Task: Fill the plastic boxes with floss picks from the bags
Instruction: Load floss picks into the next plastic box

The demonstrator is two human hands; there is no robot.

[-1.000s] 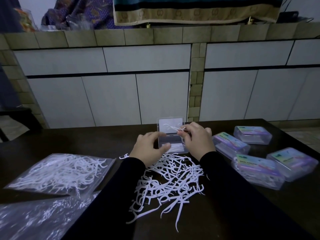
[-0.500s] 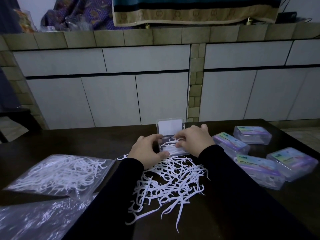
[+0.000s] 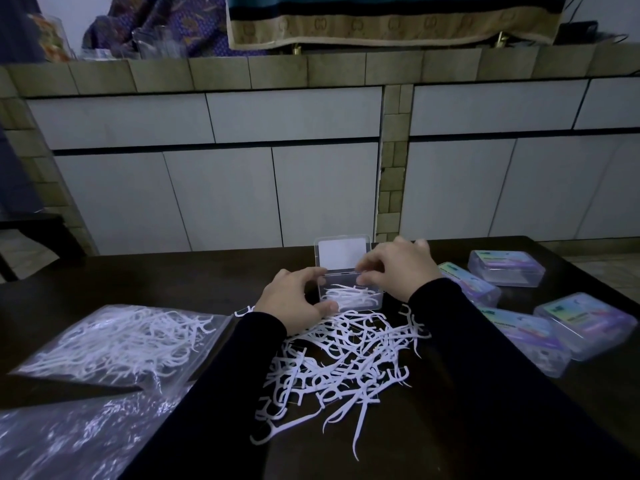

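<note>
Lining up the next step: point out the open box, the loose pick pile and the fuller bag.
open box (image 3: 349,295): head view, clear front wall.
loose pick pile (image 3: 343,362): head view, middle of heap.
fuller bag (image 3: 117,341): head view, centre.

I am looking into a home kitchen: a long tiled counter (image 3: 311,69) with plain white cupboard doors (image 3: 221,199) under it runs behind a dark wooden table (image 3: 138,275). Patterned cloths (image 3: 391,19) hang over the counter, with glass jars (image 3: 157,46) beside them.

Clear glossy plastic box (image 3: 349,292); dark wooden table (image 3: 173,278).
</note>
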